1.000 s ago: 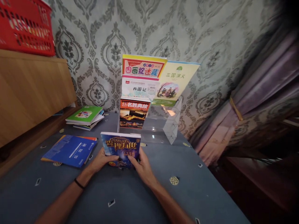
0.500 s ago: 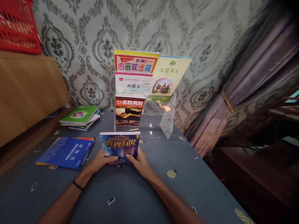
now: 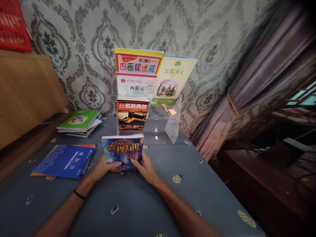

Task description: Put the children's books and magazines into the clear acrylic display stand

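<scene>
A dark blue book (image 3: 123, 148) with a gold title is held upright, tilted back, in front of a clear display rack (image 3: 174, 130). My left hand (image 3: 105, 167) grips its lower left side, thumb across the cover. On the lower right side my right hand (image 3: 146, 167) is closed the same way. The fingers behind the book are hidden. Upright in the rack stand a red-and-yellow picture book (image 3: 138, 62), a white book (image 3: 135, 86), an orange-titled book with a Great Wall photo (image 3: 133, 115) and a pale yellow-green book (image 3: 170, 80).
To the left lie a blue book (image 3: 63, 161) on an orange one and a stack topped by a green book (image 3: 79, 120). A wooden cabinet (image 3: 27, 89) bearing a red basket (image 3: 14, 29) borders that side. A tied curtain (image 3: 217, 128) hangs right of the patterned tablecloth (image 3: 138, 204).
The view has turned slightly to the right, so everything appears a little further left. Both hands keep hold of the dark blue book, and its title shows more sharply.
</scene>
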A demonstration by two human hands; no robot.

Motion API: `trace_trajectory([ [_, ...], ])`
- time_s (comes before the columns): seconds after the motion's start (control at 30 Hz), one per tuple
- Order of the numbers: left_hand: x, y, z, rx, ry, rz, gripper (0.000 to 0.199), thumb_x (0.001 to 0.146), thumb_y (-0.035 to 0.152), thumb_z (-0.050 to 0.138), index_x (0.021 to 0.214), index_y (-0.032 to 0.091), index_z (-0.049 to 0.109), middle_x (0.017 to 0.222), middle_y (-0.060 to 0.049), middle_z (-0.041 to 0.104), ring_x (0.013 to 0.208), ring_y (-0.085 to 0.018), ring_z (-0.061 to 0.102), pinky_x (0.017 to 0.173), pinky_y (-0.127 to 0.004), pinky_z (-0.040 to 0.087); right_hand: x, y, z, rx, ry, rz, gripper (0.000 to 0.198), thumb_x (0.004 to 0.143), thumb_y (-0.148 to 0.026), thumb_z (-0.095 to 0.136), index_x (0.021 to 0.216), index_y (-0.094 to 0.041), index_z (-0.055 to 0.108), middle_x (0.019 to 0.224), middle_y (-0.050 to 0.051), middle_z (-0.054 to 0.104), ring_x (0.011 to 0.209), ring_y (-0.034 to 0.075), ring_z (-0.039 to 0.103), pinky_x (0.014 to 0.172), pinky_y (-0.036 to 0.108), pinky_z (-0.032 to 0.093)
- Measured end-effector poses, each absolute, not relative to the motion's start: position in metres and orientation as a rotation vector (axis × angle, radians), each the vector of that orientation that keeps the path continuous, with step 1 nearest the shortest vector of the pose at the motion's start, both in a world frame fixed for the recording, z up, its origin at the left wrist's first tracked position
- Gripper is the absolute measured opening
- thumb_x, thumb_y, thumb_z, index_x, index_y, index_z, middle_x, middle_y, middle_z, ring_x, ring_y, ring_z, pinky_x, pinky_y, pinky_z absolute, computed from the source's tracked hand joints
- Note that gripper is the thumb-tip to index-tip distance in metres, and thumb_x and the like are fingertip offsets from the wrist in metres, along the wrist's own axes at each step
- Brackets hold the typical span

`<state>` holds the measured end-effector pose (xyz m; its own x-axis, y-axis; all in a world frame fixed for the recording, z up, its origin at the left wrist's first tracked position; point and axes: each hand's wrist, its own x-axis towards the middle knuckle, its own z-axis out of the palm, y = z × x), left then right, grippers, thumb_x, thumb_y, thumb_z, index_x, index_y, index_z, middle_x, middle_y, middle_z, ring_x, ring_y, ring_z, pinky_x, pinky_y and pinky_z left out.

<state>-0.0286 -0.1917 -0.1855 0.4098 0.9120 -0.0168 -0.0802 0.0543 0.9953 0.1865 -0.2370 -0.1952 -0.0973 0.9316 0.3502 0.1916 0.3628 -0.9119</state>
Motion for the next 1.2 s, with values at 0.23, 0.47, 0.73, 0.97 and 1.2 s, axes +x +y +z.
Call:
trace_trajectory([
  [0.23,-0.026,-0.193,-0.182,1.295,0.835,0.921,0.057,0.061,0.036,0.089,0.112,0.015,0.073,0.114,-0.011,0.078,0.107,-0.03,0.072,0.107,-0.047,0.051,0.188,-0.238,-0.194,-1.051,-1.546,0.828,0.037,0.097,-0.055,0.053,0.109,-0.022,0.066,0.097,0.004,0.071,0.096,0.023,0.065,0.091,0.036,0.052],
  [0.47,-0.026,-0.196,-0.178,1.268,0.801,0.914,0.059,0.061,0.036,0.089,0.113,0.014,0.072,0.11,-0.012,0.079,0.107,-0.03,0.072,0.106,-0.048,0.051,0.183,-0.235,-0.192,-0.93,-1.438,0.999,0.048,0.093,-0.063,0.057,0.117,-0.023,0.067,0.109,0.005,0.072,0.103,0.024,0.066,0.096,0.037,0.052],
  [0.73,-0.035,-0.19,-0.189,1.291,0.827,0.867,0.064,0.06,0.041,0.092,0.116,0.017,0.073,0.111,-0.01,0.079,0.114,-0.034,0.069,0.105,-0.048,0.052,0.187,-0.238,-0.194,-1.04,-1.545,0.855,0.038,0.097,-0.056,0.053,0.112,-0.023,0.066,0.096,0.003,0.071,0.097,0.023,0.065,0.089,0.035,0.052],
  [0.97,-0.046,-0.189,-0.193,1.237,0.906,0.941,0.064,0.057,0.056,0.091,0.106,0.017,0.077,0.107,-0.012,0.079,0.101,-0.033,0.073,0.094,-0.045,0.057,0.194,-0.241,-0.185,-1.108,-1.651,0.756,0.03,0.099,-0.051,0.052,0.1,-0.023,0.064,0.092,0.003,0.069,0.085,0.02,0.062,0.079,0.031,0.048],
  [1.2,-0.06,-0.185,-0.16,1.426,1.009,0.996,0.045,0.058,0.061,0.087,0.072,0.019,0.078,0.077,-0.007,0.078,0.079,-0.027,0.071,0.078,-0.036,0.058,0.197,-0.24,-0.181,-1.101,-1.664,0.764,0.033,0.102,-0.05,0.048,0.108,-0.022,0.064,0.096,0.003,0.071,0.085,0.019,0.064,0.078,0.029,0.049],
])
